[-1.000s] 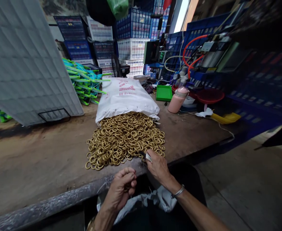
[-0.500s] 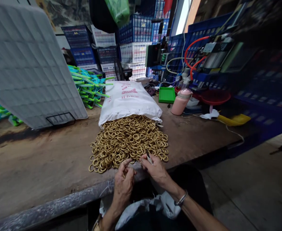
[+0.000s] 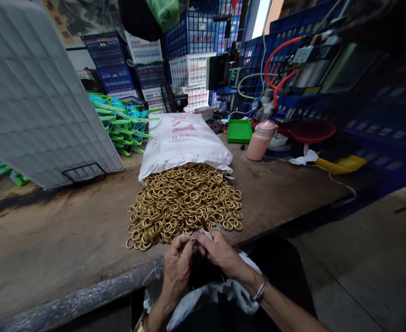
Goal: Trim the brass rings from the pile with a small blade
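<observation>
A heap of brass-coloured rings (image 3: 185, 198) spills from the mouth of a white sack (image 3: 185, 143) onto the table. At the table's front edge my left hand (image 3: 178, 263) is closed, pinching a ring (image 3: 192, 239) between thumb and forefinger. My right hand (image 3: 218, 251) is closed around a small knife (image 3: 205, 228) with a dark tip and pale handle, its tip pointing up towards the heap. Its fingertips meet those of my left hand at the ring. Below both hands, an open whitish bag (image 3: 203, 299) lies at my lap.
A ribbed grey-white panel (image 3: 44, 92) leans on the left, with green-and-blue pieces (image 3: 120, 124) behind it. A pink bottle (image 3: 258, 143), a green tray (image 3: 239, 131) and a yellow scoop (image 3: 343, 164) stand to the right. Stacked crates (image 3: 192, 69) line the back.
My right hand has moved left, bringing the knife to my left hand; the fingertips now meet. A ring now shows in the left fingers. The view has shifted slightly.
</observation>
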The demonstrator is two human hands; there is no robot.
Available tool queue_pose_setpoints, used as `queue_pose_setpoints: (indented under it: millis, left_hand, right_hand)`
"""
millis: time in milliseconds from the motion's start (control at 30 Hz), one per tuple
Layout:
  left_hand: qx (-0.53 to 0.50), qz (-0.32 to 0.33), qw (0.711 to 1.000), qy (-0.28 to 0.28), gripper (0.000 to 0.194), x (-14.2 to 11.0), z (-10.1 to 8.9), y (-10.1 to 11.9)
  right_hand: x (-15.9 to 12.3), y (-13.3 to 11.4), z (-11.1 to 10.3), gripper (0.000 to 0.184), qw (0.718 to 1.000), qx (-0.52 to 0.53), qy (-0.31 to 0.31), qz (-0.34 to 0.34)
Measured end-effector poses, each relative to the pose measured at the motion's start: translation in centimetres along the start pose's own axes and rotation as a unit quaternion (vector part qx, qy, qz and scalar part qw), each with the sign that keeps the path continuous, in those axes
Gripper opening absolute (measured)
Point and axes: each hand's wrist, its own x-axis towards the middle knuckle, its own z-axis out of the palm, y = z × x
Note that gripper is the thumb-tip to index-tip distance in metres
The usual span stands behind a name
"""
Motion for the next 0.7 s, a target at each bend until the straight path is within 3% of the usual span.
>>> queue_pose_setpoints:
  millis: [167,300,500,600,700]
  left_hand:
    - [0.033,-0.033,0.999,0.002,0.028,-0.4,-0.3,-0.3]
    - [0.034,-0.073,0.996,-0.041,0.03,-0.7,-0.6,-0.5]
    - [-0.06,-0.127,0.988,-0.066,0.03,-1.2,-0.9,0.0]
    - [-0.103,-0.137,0.983,-0.065,0.03,-1.3,-0.9,0.3]
    - [-0.125,-0.132,0.982,-0.06,0.03,-1.4,-0.7,0.5]
  right_hand:
    - [0.2,-0.7,0.0,0.023,0.996,-0.063,0.055,-0.028]
    - [0.1,-0.9,0.3,0.017,0.989,-0.128,0.055,-0.052]
    - [0.1,-0.3,0.3,0.022,0.981,-0.162,0.062,-0.085]
    - [-0.2,0.1,0.2,0.016,0.967,-0.225,0.069,-0.101]
    - [-0.8,0.4,0.2,0.018,0.948,-0.297,0.036,-0.11]
